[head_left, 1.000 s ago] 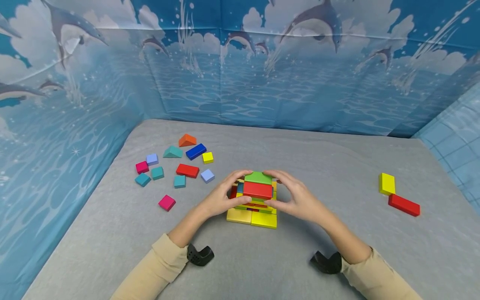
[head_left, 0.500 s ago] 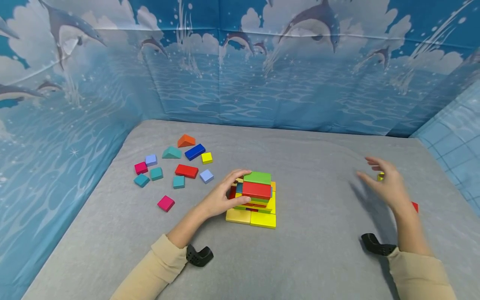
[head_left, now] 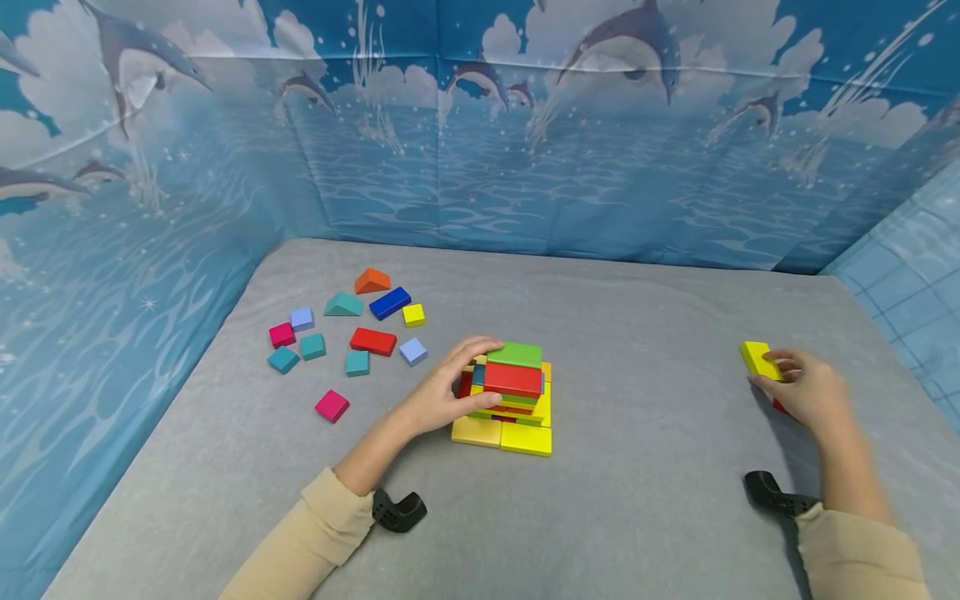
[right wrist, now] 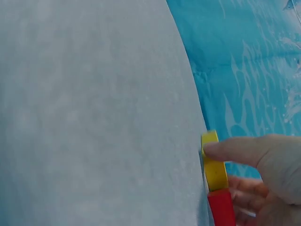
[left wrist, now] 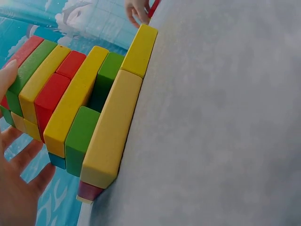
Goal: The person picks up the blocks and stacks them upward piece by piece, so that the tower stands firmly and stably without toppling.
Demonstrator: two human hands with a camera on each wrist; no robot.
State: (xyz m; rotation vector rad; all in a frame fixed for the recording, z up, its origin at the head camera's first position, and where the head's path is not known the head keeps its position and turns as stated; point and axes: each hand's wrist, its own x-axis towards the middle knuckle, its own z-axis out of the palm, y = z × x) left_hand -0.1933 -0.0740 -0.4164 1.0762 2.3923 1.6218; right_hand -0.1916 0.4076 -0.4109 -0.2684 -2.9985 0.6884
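Observation:
A stack of coloured wooden blocks (head_left: 513, 382) stands near the middle of the table, with a green block on top and yellow blocks as its base. My left hand (head_left: 448, 402) holds the upper part of this stack, thumb (left wrist: 6, 77) at the front and the other fingers along its left and back. Far to the right, my right hand (head_left: 810, 392) pinches a yellow block (head_left: 757, 358) between thumb and fingers. A red block (right wrist: 222, 207) sits at the yellow block's near end in the right wrist view; the hand mostly hides it in the head view.
Loose blocks lie scattered left of the stack, among them a red block (head_left: 372, 342), a blue block (head_left: 390, 303), a teal triangular block (head_left: 343, 304), an orange triangular block (head_left: 372, 281) and a pink block (head_left: 332, 406). A dolphin-print curtain (head_left: 480, 183) hangs behind the grey table (head_left: 630, 350).
My right hand has left the stack, moved far right and taken hold of the yellow block, which has shifted slightly left. My left hand has stayed at the stack.

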